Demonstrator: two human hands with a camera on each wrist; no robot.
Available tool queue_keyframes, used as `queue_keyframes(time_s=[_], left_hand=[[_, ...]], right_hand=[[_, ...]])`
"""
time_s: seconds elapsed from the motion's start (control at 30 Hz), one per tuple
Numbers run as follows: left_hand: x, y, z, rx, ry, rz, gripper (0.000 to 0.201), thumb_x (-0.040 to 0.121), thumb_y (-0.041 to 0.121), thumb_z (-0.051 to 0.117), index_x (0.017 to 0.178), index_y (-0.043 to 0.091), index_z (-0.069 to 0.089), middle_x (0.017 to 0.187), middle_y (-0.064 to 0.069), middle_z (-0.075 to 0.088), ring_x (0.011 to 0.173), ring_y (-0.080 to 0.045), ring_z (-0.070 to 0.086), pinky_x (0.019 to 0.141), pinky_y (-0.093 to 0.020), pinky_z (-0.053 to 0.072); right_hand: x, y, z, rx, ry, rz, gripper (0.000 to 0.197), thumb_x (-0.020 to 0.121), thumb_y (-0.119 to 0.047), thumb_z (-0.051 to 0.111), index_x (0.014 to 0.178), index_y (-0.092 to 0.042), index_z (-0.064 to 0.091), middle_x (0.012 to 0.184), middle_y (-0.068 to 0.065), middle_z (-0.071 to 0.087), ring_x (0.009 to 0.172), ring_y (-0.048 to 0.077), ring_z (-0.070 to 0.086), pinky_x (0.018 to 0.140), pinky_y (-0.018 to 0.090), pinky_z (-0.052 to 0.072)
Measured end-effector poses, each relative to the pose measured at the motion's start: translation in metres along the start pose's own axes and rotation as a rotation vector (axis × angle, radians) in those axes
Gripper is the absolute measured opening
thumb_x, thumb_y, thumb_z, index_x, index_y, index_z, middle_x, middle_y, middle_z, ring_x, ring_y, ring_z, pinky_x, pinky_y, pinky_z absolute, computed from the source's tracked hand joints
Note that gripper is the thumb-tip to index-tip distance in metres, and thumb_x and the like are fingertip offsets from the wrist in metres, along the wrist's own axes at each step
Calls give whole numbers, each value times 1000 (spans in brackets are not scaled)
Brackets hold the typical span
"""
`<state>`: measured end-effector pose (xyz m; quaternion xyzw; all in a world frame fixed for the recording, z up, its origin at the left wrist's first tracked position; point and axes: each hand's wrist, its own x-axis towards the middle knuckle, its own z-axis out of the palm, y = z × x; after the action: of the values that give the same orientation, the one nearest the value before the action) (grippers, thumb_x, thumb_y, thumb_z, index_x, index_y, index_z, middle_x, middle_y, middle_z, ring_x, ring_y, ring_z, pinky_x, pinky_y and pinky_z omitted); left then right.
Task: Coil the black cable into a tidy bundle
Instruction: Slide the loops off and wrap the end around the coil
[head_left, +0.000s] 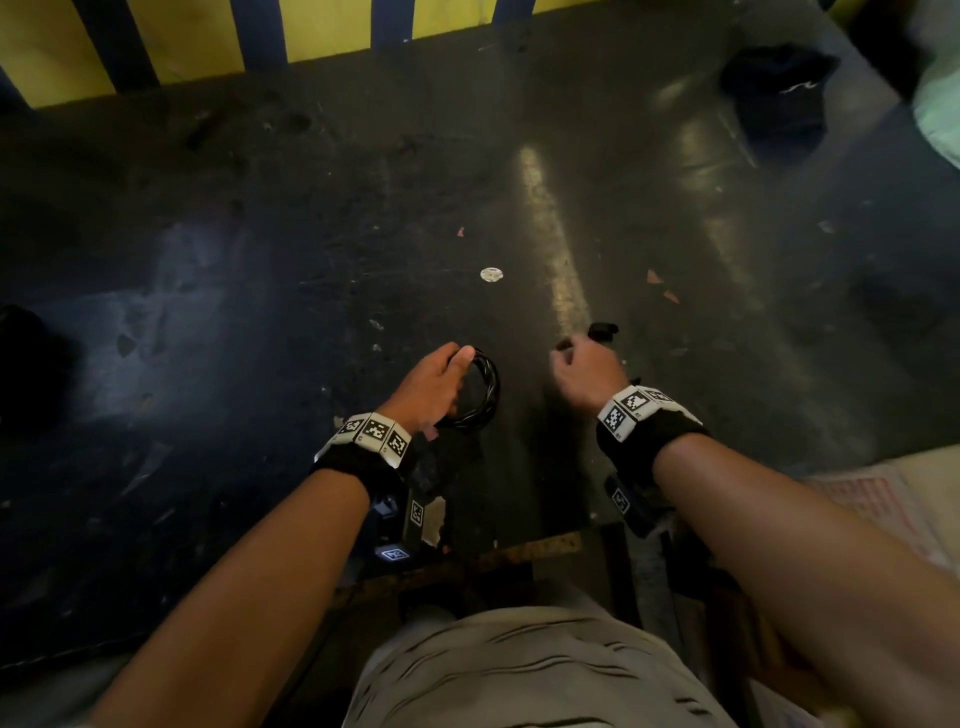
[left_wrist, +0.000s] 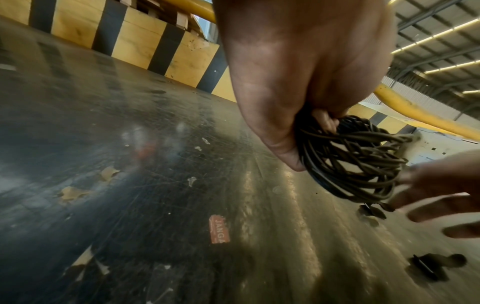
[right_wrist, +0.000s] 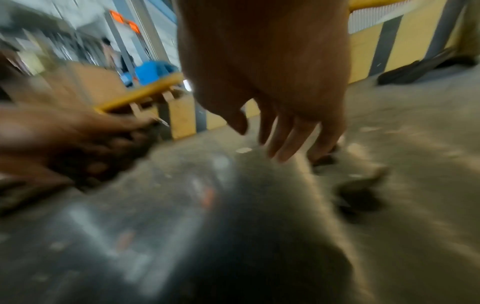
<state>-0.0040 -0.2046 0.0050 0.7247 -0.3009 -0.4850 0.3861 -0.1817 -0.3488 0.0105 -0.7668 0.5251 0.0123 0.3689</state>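
Observation:
The black cable (head_left: 487, 395) is wound into a small coil of several loops, and my left hand (head_left: 431, 384) grips it by one side just above the dark worktop (head_left: 311, 260). The left wrist view shows the coil (left_wrist: 350, 164) hanging from curled fingers (left_wrist: 324, 121), its loops a bit uneven. My right hand (head_left: 587, 371) hovers a short way to the right of the coil and holds nothing. Its fingers (right_wrist: 285, 139) point down, loose and straight, in the blurred right wrist view. A small black piece (head_left: 603, 329) lies just beyond that hand.
A yellow-and-black striped barrier (head_left: 197, 41) runs along the worktop's far edge. A black bundle (head_left: 779, 93) sits at the back right and a dark shape (head_left: 26, 358) at the left edge. Small black bits (left_wrist: 433, 267), paper scraps and an orange label (left_wrist: 219, 229) dot the surface.

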Motion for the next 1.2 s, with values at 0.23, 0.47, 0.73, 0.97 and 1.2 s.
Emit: queue_keyframes(time_s=[0.23, 0.47, 0.73, 0.97, 1.2], left_hand=[[25, 15, 19, 0, -51, -7, 30, 104, 42, 42, 85, 20, 49, 64, 6, 38, 52, -8, 36, 47, -26, 34], [44, 25, 42, 31, -119, -36, 29, 106, 37, 40, 85, 18, 44, 63, 4, 35, 49, -9, 33, 43, -23, 31], [51, 28, 53, 65, -195, -78, 28, 106, 37, 40, 86, 18, 46, 64, 5, 37, 50, -8, 36, 45, -22, 35], [47, 23, 53, 70, -214, -90, 26, 106, 37, 40, 92, 15, 46, 64, 4, 38, 50, -9, 36, 44, -21, 36], [37, 34, 55, 36, -273, -79, 25, 106, 36, 39, 90, 17, 47, 65, 5, 40, 51, -6, 38, 48, -23, 35]], right_hand=[[8, 96, -45, 12, 105, 503, 44, 92, -18, 59, 130, 3, 57, 138, 27, 56, 127, 45, 54, 101, 43, 45], [6, 93, -37, 157, 67, 280, 22, 95, -18, 59, 99, -26, 80, 114, 3, 76, 111, 26, 68, 89, 24, 50], [10, 87, -17, 121, 40, 173, 17, 89, -16, 70, 98, -26, 81, 106, -3, 78, 104, 17, 70, 94, 26, 53], [8, 88, -2, 209, 109, 186, 10, 86, -22, 76, 92, -27, 81, 97, -6, 78, 96, 10, 67, 85, 20, 44], [7, 61, -4, 349, 189, -23, 14, 71, -22, 88, 81, -23, 78, 83, -7, 76, 84, 9, 70, 80, 20, 53]])
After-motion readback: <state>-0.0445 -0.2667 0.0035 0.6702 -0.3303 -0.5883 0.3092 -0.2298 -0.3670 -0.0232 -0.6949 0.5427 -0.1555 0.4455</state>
